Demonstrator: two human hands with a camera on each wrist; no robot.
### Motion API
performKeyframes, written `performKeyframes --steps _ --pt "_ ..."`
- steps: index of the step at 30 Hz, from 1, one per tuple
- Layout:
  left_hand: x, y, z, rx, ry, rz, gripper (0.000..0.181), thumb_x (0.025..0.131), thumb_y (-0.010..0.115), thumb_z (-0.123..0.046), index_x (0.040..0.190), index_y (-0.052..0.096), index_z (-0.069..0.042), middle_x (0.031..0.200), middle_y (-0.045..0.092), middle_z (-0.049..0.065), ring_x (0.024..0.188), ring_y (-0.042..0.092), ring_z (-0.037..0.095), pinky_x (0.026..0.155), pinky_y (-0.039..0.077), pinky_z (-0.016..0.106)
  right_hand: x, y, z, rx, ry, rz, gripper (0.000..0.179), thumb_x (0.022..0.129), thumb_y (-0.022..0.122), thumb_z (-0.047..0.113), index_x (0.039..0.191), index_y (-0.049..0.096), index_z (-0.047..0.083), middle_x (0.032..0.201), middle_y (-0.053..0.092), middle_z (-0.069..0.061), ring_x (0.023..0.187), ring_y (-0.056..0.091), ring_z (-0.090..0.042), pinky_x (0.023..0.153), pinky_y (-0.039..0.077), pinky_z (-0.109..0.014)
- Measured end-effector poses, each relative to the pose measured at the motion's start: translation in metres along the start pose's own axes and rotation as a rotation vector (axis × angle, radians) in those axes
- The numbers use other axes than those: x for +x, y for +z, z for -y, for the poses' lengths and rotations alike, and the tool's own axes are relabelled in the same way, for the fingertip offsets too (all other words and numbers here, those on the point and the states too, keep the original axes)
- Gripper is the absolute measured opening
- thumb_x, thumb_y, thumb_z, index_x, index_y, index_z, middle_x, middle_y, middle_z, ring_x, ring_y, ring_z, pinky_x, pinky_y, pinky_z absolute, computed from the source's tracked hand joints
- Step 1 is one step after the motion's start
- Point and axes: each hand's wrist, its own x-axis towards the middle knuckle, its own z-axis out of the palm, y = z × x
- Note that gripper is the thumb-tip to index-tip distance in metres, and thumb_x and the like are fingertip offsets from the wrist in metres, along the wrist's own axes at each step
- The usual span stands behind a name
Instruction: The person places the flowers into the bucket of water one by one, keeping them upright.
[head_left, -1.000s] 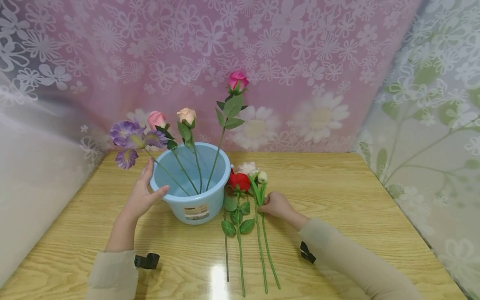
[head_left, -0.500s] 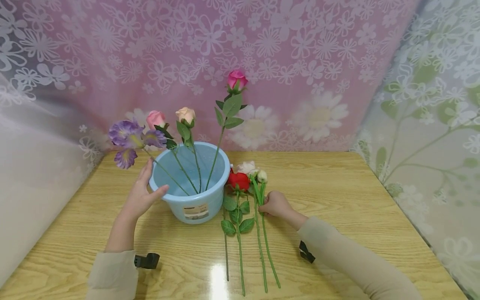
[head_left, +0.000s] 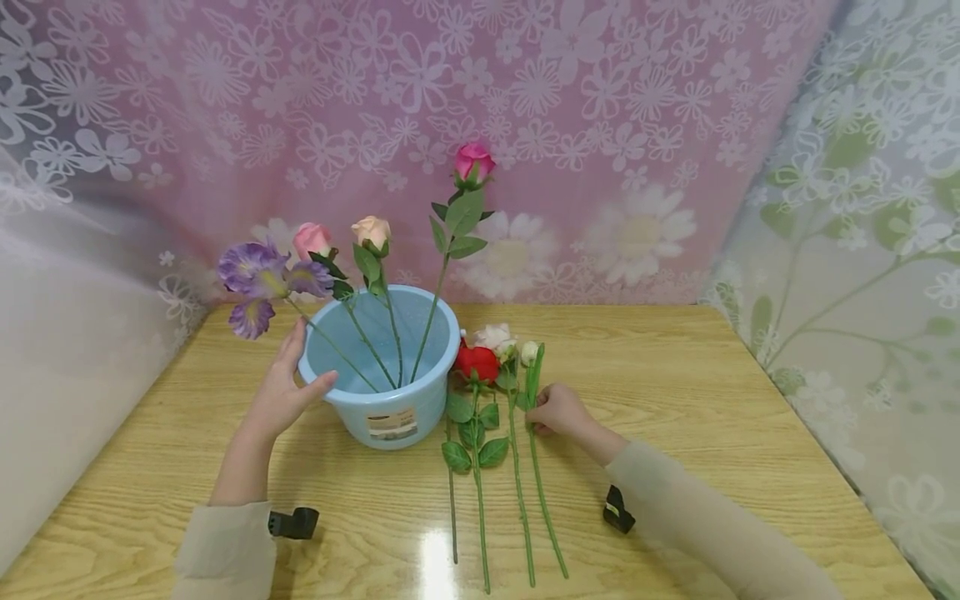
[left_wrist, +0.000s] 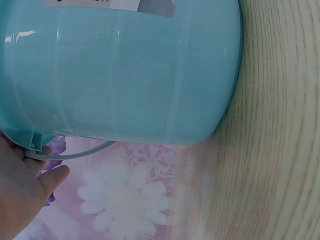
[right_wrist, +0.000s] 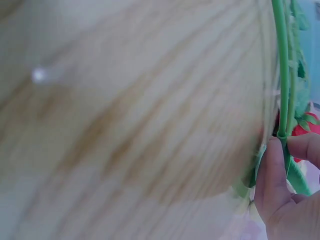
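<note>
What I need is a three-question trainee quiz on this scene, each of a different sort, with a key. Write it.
1. Count: how many flowers have their stems in the blue bucket?
2. True or false: the red rose lies outside the blue bucket.
3. Choose: what does the right hand pinch?
A) the purple flower
B) a green stem
C) the bucket handle

Key: 1. Four; 2. True; 3. B
</note>
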Motion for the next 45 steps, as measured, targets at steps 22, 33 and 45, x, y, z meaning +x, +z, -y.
performKeyframes --steps 22,33,45 --pt "-0.001 -0.001 -0.002 -0.012 0.015 0.006 0.089 0.081 0.060 -0.030 0.142 -0.001 -0.008 0.145 0.000 0.019 0.130 0.001 0.037 0.097 0.006 0.061 -0.017 -0.038 0.005 0.361 -0.062 0.089 0.021 0.084 0.052 -0.005 0.102 0.048 -0.017 0.076 0.059 -0.011 0.065 0.060 -0.014 0.065 0.051 -0.028" --pt "-0.001 0.000 -0.002 -0.013 0.005 0.001 0.090 0.080 0.061 -0.029 0.142 0.000 -0.006 0.146 0.000 0.018 0.131 0.000 0.035 0.097 0.007 0.061 -0.034 -0.060 0.029 0.486 -0.161 0.098 0.031 0.087 0.050 -0.002 0.114 0.042 -0.015 0.081 0.061 -0.003 0.075 0.061 -0.012 0.071 0.050 -0.028" --pt "0.000 0.000 -0.001 -0.016 0.008 0.000 0.090 0.080 0.061 -0.029 0.142 0.000 -0.007 0.146 0.000 0.018 0.131 0.001 0.035 0.097 0.007 0.060 -0.045 -0.075 0.053 0.601 -0.241 0.103 0.025 0.087 0.049 -0.005 0.111 0.045 -0.009 0.083 0.062 -0.003 0.080 0.062 -0.014 0.074 0.049 -0.030"
